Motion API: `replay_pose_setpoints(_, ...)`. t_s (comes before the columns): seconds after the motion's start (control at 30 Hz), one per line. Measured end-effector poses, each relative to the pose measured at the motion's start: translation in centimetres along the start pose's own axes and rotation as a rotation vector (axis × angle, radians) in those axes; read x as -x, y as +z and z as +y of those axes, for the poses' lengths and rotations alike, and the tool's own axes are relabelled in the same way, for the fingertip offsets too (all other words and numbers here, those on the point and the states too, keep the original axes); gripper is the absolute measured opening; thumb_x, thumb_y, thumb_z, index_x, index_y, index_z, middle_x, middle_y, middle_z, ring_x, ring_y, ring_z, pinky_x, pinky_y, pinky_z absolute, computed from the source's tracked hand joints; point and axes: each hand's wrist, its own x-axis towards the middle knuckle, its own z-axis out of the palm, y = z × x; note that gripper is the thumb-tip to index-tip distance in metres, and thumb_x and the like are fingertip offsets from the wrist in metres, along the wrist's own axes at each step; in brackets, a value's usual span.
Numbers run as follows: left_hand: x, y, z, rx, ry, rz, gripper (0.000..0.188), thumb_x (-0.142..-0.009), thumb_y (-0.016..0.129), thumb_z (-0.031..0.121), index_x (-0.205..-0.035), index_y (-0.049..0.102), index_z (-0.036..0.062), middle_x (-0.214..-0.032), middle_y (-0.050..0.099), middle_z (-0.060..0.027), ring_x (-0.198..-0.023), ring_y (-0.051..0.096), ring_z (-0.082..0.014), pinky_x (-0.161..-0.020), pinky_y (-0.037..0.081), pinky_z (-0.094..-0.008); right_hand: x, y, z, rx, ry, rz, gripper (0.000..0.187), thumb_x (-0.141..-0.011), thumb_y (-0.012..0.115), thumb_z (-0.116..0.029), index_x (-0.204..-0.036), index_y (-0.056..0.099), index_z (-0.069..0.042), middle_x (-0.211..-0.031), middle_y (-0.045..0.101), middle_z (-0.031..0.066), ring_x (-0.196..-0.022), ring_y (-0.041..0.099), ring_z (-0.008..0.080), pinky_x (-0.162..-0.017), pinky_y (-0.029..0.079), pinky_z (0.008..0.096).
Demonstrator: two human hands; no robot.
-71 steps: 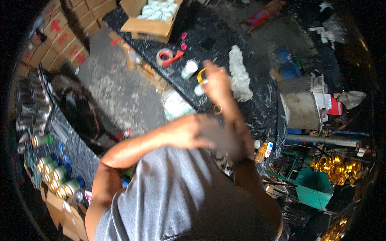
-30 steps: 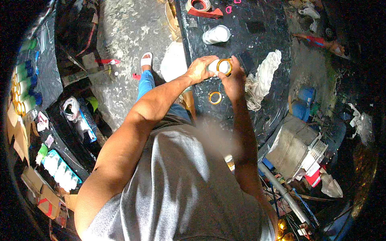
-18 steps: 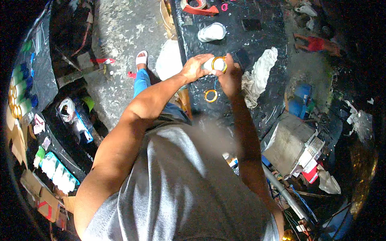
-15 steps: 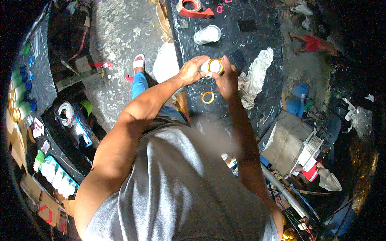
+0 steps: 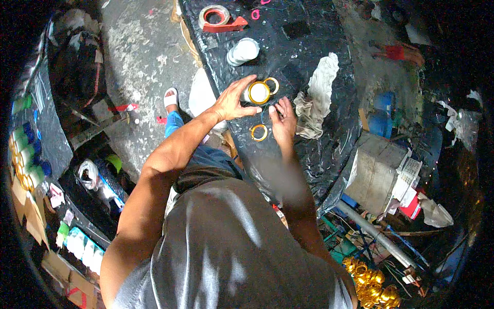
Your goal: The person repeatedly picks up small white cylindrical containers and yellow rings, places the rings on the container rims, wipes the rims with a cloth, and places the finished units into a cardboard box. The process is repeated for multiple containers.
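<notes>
My left hand (image 5: 229, 103) curves round the left side of a small white cylindrical container (image 5: 258, 93) with a gold ring round its top. Its thumb is on the near side and its fingers are on the far side. A second gold ring (image 5: 272, 85) lies against the container's far right side. My right hand (image 5: 283, 121) is just to the right, apart from the container, fingers somewhat spread and nothing visible in them. A third gold ring (image 5: 259, 133) rests on the black-covered table nearer to me, with a thin blue strand beside it.
Farther off on the table (image 5: 329, 154) are a taller white cylinder (image 5: 243, 52), a tape roll (image 5: 214, 17) with a red strip (image 5: 226, 25), and pink rings. A crumpled pale cloth (image 5: 317, 98) lies right. A cardboard box (image 5: 375, 172) and metal pipe (image 5: 375, 237) stand right.
My right hand has let go of the container and drawn back toward me with its fingers loosened. A gold ring now shows beside the container. The whole view has shifted slightly.
</notes>
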Motion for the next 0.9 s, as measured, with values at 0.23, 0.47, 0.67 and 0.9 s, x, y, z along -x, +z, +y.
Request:
replay_pose_setpoints(0.23,-1.5,0.6,2.1,0.09,-0.077,0.03,0.089,-0.073,0.091,0.014,-0.151,0.047,0.0065,-0.139,0.066,-0.0191,-0.128,0.065,-0.0373,-0.11,0.051,-0.0438,3.5,-6.4,2.8,0.166,0.128,0.079,0.061,-0.09,0.081,-0.016,-0.145,0.059,-0.002,-0.132,0.071,0.0188,-0.12,0.068,0.0267,-0.104,0.053,0.0407)
replay_pose_setpoints(0.47,0.2,-1.6,15.2,1.08,-0.242,0.075,0.092,-0.073,0.089,-0.012,-0.151,0.043,-0.0001,-0.136,0.065,-0.0148,-0.123,0.065,-0.0225,-0.108,0.054,-0.0402,10.2,-2.2,-8.4,-0.359,-0.285,-0.16,0.127,-0.073,0.098,-0.034,-0.166,0.018,0.001,-0.154,0.05,0.0203,-0.144,0.049,0.0303,-0.118,0.042,0.0454)
replay_pose_setpoints(0.67,1.6,-6.0,21.7,0.929,-0.035,-0.113,0.11,-0.068,0.099,0.01,-0.159,0.038,0.0045,-0.151,0.056,-0.0133,-0.141,0.052,-0.0253,-0.123,0.038,-0.0419,10.8,-3.9,-13.9,-0.88,-0.249,-0.121,0.092,-0.084,0.087,-0.018,-0.159,0.038,0.004,-0.143,0.06,0.015,-0.128,0.061,0.0239,-0.112,0.047,0.0391)
replay_pose_setpoints(0.9,4.4,-8.7,27.1,0.4,0.132,-0.031,0.097,-0.103,0.035,0.076,-0.161,0.033,-0.0013,-0.155,0.048,-0.0213,-0.145,0.047,-0.0282,-0.12,0.035,-0.0413,12.4,-6.3,-20.7,-0.329,-0.614,-0.107,0.098,-0.092,0.072,-0.041,-0.162,0.025,0.01,-0.122,0.062,0.015,-0.108,0.063,0.0238,-0.099,0.051,0.037)
